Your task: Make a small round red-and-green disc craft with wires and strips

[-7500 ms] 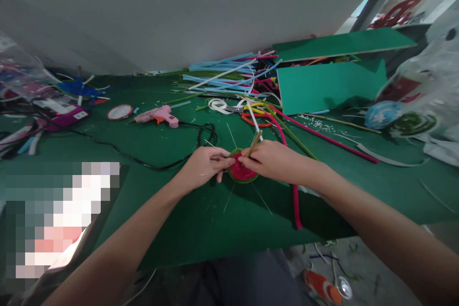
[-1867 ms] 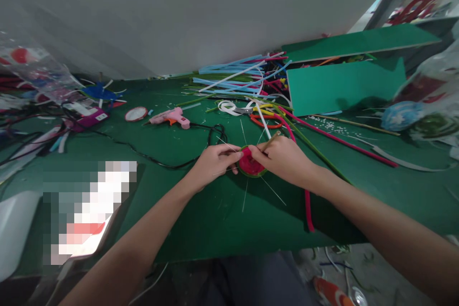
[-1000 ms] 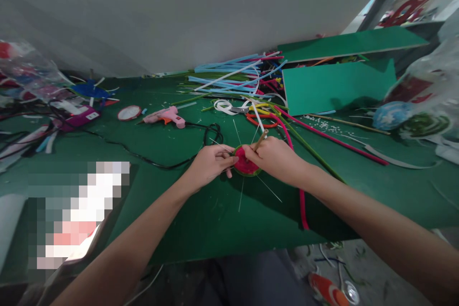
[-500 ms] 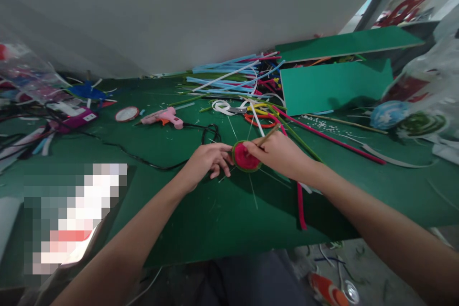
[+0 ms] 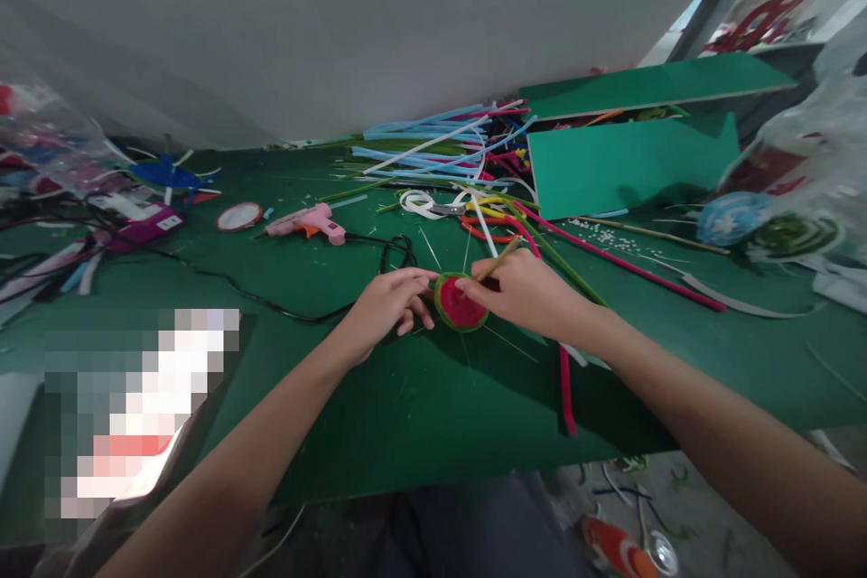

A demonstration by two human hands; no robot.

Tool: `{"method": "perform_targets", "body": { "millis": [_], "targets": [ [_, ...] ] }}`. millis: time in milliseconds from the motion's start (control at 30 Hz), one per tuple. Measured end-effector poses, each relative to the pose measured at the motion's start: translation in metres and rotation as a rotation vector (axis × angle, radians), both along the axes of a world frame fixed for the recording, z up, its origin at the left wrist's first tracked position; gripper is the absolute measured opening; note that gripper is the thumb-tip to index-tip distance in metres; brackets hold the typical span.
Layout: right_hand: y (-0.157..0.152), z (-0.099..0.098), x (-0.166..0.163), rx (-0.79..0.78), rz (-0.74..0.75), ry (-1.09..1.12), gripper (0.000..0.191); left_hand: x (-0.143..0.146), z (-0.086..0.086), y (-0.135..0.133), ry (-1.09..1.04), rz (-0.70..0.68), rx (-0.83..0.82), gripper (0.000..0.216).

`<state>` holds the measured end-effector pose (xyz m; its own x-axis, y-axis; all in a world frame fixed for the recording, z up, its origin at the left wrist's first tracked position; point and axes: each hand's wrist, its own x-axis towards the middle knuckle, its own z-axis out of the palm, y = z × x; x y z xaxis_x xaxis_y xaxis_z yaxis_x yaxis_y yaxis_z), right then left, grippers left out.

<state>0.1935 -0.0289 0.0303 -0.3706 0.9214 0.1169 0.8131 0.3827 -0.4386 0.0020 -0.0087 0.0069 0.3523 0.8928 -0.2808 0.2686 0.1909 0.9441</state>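
A small round red disc with a green rim (image 5: 460, 304) is tilted up between my hands over the green table (image 5: 420, 397). Thin pale wires stick out of it like spokes. My right hand (image 5: 525, 289) pinches the disc's right edge and also holds a thin wooden stick (image 5: 498, 257) that slants up and to the right. My left hand (image 5: 388, 302) rests at the disc's left edge with curled fingers, its fingertips on one of the wires. A long pink pipe cleaner (image 5: 562, 379) trails from under my right wrist toward the table's front edge.
A pink glue gun (image 5: 308, 222) with a black cord (image 5: 386, 253) lies behind my left hand. Scissors (image 5: 433, 204) and a heap of coloured pipe cleaners (image 5: 440, 144) lie farther back. Green boards (image 5: 629, 163) stand at the right, plastic bags (image 5: 799, 190) beyond them. A blurred patch covers the lower left.
The disc has been turned and tipped up on edge, lifted slightly off the table. My left hand's fingers have loosened from a tight pinch and slid to the disc's left edge.
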Motion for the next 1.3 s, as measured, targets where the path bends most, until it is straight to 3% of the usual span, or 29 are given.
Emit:
{"method": "perform_targets", "body": {
  "millis": [333, 600, 1300],
  "targets": [
    [0.001, -0.006, -0.002, 0.083, -0.013, -0.059, 0.039, -0.004, 0.004, -0.004, 0.119, -0.112, 0.059, 0.040],
    [0.003, -0.013, -0.002, 0.080, 0.073, -0.080, 0.043, -0.005, 0.005, -0.005, 0.138, -0.128, 0.024, 0.048],
    [0.005, -0.017, -0.010, 0.050, 0.076, -0.151, 0.038, -0.005, 0.006, -0.003, 0.179, -0.137, 0.014, 0.046]
  ]
}}
